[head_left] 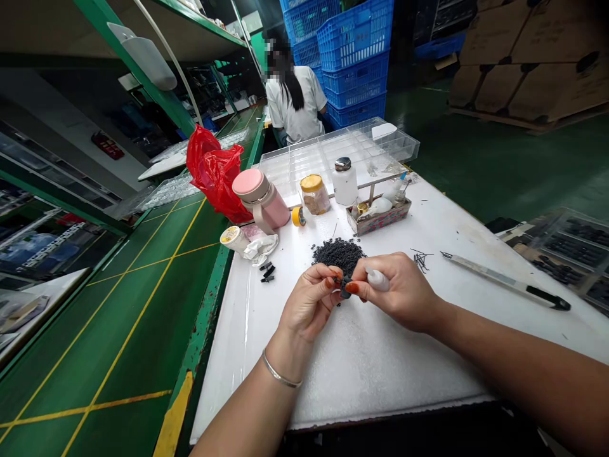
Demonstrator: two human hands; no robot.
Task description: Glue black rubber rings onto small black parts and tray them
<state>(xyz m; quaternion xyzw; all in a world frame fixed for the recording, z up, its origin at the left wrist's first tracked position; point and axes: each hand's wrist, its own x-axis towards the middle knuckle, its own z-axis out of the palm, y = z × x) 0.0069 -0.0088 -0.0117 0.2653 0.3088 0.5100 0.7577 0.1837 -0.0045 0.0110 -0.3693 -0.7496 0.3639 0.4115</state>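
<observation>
Being pinched between the touching left hand [311, 301] and right hand [397, 291], a small dark part [345, 289] is held over the white counter [380, 374], just near of a heap of dark pellets [339, 256]; its long axis cannot be made out.

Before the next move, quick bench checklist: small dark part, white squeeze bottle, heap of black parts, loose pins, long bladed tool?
1. Small dark part pinched at the fingertips of the left hand: ok.
2. White plastic squeeze bottle held in the right hand: ok.
3. Bottle nozzle contact with the part: cannot tell, fingers hide it.
4. Loose black pins lying apart from the right hand: ok.
5. Long steel-bladed tool with a black handle lying on the white bench, away from both hands: ok.
</observation>
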